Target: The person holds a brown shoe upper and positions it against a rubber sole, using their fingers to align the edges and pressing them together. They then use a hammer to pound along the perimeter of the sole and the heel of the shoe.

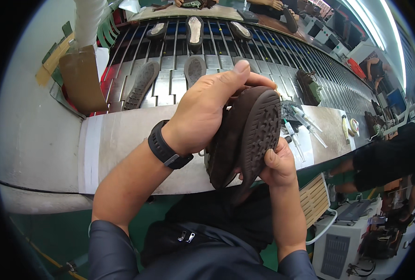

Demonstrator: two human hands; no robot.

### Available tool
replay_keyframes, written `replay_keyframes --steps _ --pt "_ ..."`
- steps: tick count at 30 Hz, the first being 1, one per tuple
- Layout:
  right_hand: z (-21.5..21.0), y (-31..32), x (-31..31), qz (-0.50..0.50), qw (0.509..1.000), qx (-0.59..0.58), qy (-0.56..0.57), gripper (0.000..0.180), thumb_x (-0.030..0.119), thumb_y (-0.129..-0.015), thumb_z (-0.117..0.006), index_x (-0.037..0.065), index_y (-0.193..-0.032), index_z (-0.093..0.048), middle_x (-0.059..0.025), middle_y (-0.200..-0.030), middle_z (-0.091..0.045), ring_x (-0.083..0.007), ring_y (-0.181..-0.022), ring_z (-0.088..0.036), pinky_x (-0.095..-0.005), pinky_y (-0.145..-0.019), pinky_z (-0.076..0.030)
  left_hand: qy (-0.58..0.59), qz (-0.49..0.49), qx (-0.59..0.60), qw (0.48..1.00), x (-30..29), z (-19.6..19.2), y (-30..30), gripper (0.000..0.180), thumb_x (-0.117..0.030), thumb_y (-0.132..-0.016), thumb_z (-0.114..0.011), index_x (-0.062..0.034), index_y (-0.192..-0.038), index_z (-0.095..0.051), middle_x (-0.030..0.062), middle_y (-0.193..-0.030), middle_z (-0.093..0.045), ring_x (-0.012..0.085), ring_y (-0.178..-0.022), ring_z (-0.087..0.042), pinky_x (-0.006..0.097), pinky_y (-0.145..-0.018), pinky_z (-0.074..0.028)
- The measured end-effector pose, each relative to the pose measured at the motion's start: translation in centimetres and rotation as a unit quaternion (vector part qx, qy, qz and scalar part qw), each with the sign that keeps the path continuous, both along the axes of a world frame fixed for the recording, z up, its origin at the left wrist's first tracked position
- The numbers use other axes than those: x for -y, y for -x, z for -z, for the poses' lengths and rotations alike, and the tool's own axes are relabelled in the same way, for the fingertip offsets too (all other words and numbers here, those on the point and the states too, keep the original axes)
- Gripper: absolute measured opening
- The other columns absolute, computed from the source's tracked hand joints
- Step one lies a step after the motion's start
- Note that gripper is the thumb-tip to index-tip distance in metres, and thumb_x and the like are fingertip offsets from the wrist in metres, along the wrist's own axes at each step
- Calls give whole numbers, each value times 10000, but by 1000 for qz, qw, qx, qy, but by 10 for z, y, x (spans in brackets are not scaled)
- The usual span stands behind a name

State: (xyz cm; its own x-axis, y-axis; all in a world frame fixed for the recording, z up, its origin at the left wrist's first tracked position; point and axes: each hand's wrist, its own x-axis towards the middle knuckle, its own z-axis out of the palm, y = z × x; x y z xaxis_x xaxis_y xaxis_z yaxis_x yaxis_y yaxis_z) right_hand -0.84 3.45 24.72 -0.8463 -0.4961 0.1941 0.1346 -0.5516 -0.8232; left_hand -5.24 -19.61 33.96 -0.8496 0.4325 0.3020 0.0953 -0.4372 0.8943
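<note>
OK, we've got the dark brown upper [219, 161] and its sole [262, 123] held together above the worktop's [118, 144] near edge, tread facing right. Our left hand [202, 109] wraps the far end, fingers curled over it, thumb raised clear of the tread. Our right hand [280, 164] pinches the sole's edge near its lower end, thumb on the tread side.

Looks like a line-up-and-press step. Far end sits close; lower end seems to gape, but it's dim and partly covered, so we can't swear to it.

To do it well: we anchor the far end with the left, match rim to upper all round, then press from there toward the lower end. Roll the thumb, don't slide it, or the edge creeps. Fingers should be out of the gap before it closes. Even squeeze both sides.

Syringes [295, 140] lie on the worktop's right part; mind the elbow. Conveyor [172, 81] runs beyond the worktop.
</note>
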Motion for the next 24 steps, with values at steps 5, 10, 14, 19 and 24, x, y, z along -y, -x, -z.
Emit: replay_keyframes --steps 5,10,14,19,24 --pt "0 2 3 13 1000 6 2 628 298 -1008 -777 -157 -1378 -554 -305 -1172 -738 -423 -926 -796 -513 -772 -705 0 -2 -34 999 0 4 -1 569 -448 -1119 -578 56 -1373 -650 174 -1302 -744 209 -1205 -715 359 -1094 -554" --pt "-7 4 6 6 1000 12 3 612 291 -1018 -765 -156 -1380 -553 -310 -1174 -736 -422 -921 -798 -509 -766 -707 29 -20 -95 995 2 7 4 489 -331 -1124 -612 48 -1432 -622 171 -1333 -735 206 -1211 -716 348 -1101 -552" --pt "-9 7 8 -5 1000 -1 -7 615 290 -1020 -761 -154 -1388 -548 -312 -1171 -737 -424 -911 -798 -508 -767 -708 -51 40 -33 997 6 13 11 485 -320 -1139 -583 51 -1450 -610 177 -1350 -728 212 -1237 -707 347 -1106 -547" --pt "-10 9 13 -28 999 5 36 495 213 -1041 -742 -127 -1371 -597 -250 -1255 -740 -337 -1061 -783 -466 -879 -687 36 -36 -157 986 7 19 10 551 -375 -1119 -626 39 -1481 -592 167 -1371 -715 205 -1256 -689 343 -1113 -537" --pt "-12 10 18 12 1000 0 28 481 208 -1049 -731 -122 -1371 -594 -244 -1268 -733 -331 -1077 -778 -468 -887 -688 59 -42 -156 985 10 16 11 595 -404 -1104 -647 36 -1498 -573 155 -1373 -713 197 -1252 -685 339 -1114 -533"
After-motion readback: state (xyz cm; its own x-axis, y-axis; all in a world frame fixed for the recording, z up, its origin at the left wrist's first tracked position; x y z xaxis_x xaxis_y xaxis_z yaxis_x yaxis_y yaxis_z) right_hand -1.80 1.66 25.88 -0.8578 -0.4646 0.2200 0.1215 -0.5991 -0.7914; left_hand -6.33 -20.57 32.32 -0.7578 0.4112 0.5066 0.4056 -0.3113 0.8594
